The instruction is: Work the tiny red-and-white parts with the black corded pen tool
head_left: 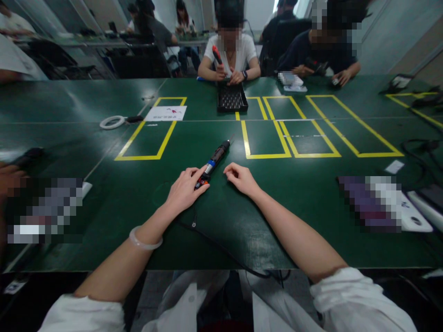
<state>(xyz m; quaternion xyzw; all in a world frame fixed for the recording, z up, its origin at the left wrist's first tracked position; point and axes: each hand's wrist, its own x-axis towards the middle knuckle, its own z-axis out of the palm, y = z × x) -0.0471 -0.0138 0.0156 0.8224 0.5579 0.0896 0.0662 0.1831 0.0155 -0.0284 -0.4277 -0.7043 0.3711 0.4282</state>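
An electric screwdriver (216, 157) lies on the green table, its thin bit pointing away from me and to the right. My left hand (187, 185) is laid over its rear part, fingers on one side and thumb on the other. A dark cable (221, 249) runs from beneath this hand toward the table's front edge, and a small metal ring (194, 224) shows near the wrist. Just right of the screwdriver, my right hand (243, 179) rests on the table with its fingers curled in. Nothing shows in it.
Yellow tape outlines (266, 156) mark the table ahead. A printed sheet (166, 113) and white ring (112, 122) lie ahead left. Across sits a person holding a red tool (217, 54) by a black tray (232, 99). Phones (413, 216) lie right; another person's hand (12, 182) is left.
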